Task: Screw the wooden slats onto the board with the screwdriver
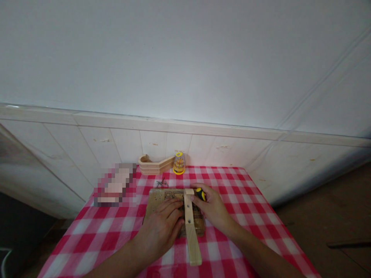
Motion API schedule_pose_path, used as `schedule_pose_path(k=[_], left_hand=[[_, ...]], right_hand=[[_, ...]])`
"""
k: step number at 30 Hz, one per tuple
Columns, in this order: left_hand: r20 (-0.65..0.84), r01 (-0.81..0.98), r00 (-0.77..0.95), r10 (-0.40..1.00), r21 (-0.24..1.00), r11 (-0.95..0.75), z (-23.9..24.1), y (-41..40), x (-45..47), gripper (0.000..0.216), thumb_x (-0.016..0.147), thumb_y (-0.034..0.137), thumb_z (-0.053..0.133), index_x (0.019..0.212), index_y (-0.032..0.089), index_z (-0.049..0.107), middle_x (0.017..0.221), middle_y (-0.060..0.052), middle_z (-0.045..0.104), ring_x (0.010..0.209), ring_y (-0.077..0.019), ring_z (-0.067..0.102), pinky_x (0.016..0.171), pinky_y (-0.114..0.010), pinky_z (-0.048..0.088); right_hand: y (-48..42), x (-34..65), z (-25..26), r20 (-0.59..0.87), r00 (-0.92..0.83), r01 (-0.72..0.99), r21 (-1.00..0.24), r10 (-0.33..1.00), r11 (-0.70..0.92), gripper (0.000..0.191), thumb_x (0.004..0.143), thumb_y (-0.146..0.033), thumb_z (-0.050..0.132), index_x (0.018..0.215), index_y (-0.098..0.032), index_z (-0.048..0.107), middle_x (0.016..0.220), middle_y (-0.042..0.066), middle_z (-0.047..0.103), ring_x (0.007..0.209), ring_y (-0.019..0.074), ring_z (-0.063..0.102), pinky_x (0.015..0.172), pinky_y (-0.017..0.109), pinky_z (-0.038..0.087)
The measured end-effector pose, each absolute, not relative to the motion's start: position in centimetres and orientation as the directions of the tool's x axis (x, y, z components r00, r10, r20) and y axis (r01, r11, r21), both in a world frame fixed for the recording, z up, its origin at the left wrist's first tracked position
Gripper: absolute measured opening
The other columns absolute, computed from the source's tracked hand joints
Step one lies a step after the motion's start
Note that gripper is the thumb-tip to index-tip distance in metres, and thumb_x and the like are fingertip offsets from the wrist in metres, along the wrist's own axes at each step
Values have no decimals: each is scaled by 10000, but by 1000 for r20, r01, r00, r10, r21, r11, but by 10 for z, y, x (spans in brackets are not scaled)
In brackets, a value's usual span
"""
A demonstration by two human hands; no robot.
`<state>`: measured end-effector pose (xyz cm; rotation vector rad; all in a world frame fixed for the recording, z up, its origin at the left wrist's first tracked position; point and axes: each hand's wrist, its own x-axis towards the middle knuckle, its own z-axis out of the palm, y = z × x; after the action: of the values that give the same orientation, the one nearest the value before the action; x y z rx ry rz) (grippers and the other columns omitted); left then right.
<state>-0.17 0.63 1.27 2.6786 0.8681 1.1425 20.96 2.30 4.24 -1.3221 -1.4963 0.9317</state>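
Observation:
A pale wooden strip [193, 243] with two screw heads in it lies lengthwise across a worn brown board [153, 202] that has dark printed lines. Its near end juts past the board toward me. My left hand [165, 218] rests on the board with fingers stretched out, their tips by the strip's left side. On the other side, my right hand [213, 206] has its thumb against the strip's far part. A yellow and black screwdriver handle [200, 194] sticks out of that hand; its shaft is hidden.
Behind the board are several loose dark screws [162, 183]. A curved wooden piece [150, 166] and a clear, yellow-based bit case [179, 164] stand near the panelled wall [208, 150]. A pixelated object [117, 185] lies left on the checkered tablecloth [240, 185].

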Motion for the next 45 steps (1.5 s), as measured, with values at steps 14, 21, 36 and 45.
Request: schedule_pose_path(k=[14,21,36,45], left_hand=[[611,455,563,557,333,-826,14,6,-2,183,1001,121,490,1069,187,646,1203,-114,744,1174,-271,700,1038,-506,591],[616,445,555,559,347,-825,14,7,-1,196,991,123,494,1073,192,657,1208,-113,744,1178,-273,700,1047,-504,584],[577,483,568,587,344,-805,13,6,-3,341,991,161,492,1305,172,627,1252,-139,722,1184,-277,689,1044,-485,583],[559,484,587,585,337,-807,13,7,-4,350,990,161,505,1304,169,659,1287,-139,705,1196,-285,676,1033,-505,585]], right_hand=[[26,207,35,152,21,301,-943,988,138,124,784,-297,734,874,-212,723,762,-11,696,709,184,625,636,277,505],[26,206,34,153,32,301,-944,988,137,139,791,-327,752,864,-212,727,767,-6,712,705,186,638,634,280,518],[27,222,57,145,149,211,-971,978,112,204,880,-404,614,930,-211,660,710,-11,639,597,170,583,561,286,483],[14,220,72,265,117,207,-949,957,237,289,906,-468,687,1055,-224,729,877,30,689,759,188,637,633,283,534]])
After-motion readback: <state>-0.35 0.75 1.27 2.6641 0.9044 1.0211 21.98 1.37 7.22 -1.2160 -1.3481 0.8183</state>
